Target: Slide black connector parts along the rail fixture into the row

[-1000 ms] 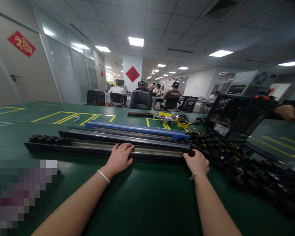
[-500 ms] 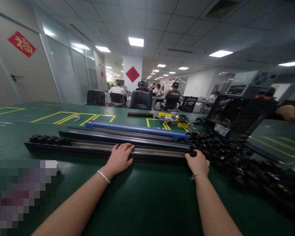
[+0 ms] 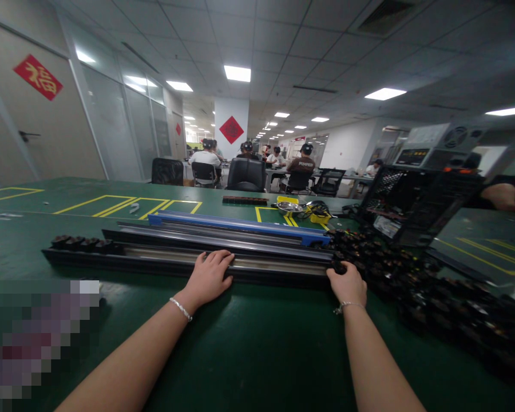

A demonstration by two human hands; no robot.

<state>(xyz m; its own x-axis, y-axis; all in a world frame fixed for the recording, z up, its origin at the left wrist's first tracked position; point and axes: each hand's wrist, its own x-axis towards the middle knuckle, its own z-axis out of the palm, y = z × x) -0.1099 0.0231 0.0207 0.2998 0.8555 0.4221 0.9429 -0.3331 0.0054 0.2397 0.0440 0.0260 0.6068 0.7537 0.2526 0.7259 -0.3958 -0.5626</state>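
Observation:
A long black rail [image 3: 154, 258] with a shiny metal strip lies across the green table [image 3: 249, 349] in front of me. My left hand [image 3: 209, 276] rests on the rail near its middle, fingers stretched over the front edge. My right hand [image 3: 348, 283] is closed at the rail's right end, pinching a small black part [image 3: 337, 266]. A row of the same black parts [image 3: 83, 243] sits in the rail's left end. Behind it lie another black rail [image 3: 206, 236] and a blue rail [image 3: 240, 223].
A heap of small black parts [image 3: 420, 286] spreads over the table on the right, beside a black mesh crate [image 3: 412, 200]. A metal bowl [image 3: 288, 207] and yellow items stand farther back. Several seated people and chairs are beyond the table. Another person's arm [image 3: 504, 197] shows at far right.
My right hand has shifted slightly right and up at the rail's right end with the small black part. My left hand has stayed put.

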